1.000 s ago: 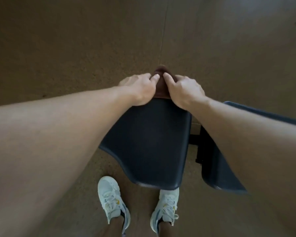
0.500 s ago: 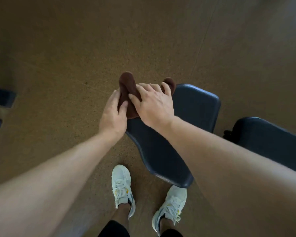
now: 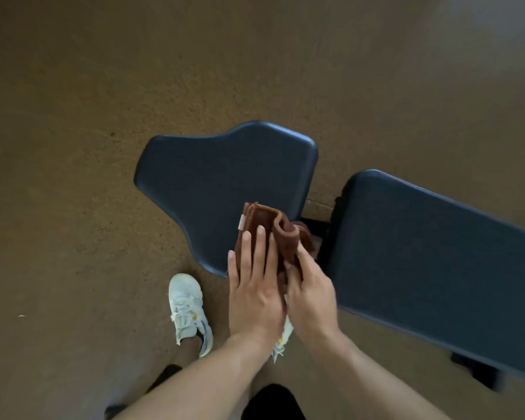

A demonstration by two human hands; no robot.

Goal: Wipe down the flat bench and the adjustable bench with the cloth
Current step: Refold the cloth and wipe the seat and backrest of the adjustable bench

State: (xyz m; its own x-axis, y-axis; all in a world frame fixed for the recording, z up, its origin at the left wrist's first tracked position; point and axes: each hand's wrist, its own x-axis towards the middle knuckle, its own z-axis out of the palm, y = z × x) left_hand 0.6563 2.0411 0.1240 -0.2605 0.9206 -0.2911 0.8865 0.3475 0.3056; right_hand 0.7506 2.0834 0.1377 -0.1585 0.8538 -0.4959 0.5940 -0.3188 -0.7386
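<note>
A folded brown cloth (image 3: 262, 225) with a small pale label lies at the near right corner of the dark blue seat pad (image 3: 219, 177) of the adjustable bench. My left hand (image 3: 255, 286) rests flat on the cloth with straight fingers. My right hand (image 3: 309, 292) grips the cloth's bunched right side, with the thumb against a fold. To the right, across a narrow gap, is the bench's long back pad (image 3: 431, 268).
Brown speckled floor (image 3: 73, 147) surrounds the bench. My white shoes stand just below the seat pad, the left one (image 3: 187, 310) in plain sight, the right one mostly hidden under my hands. A black bench foot (image 3: 479, 371) shows at the lower right.
Both hands have drawn the cloth from the seat pad's far end to its near right corner. My left hand now lies flat on top of it.
</note>
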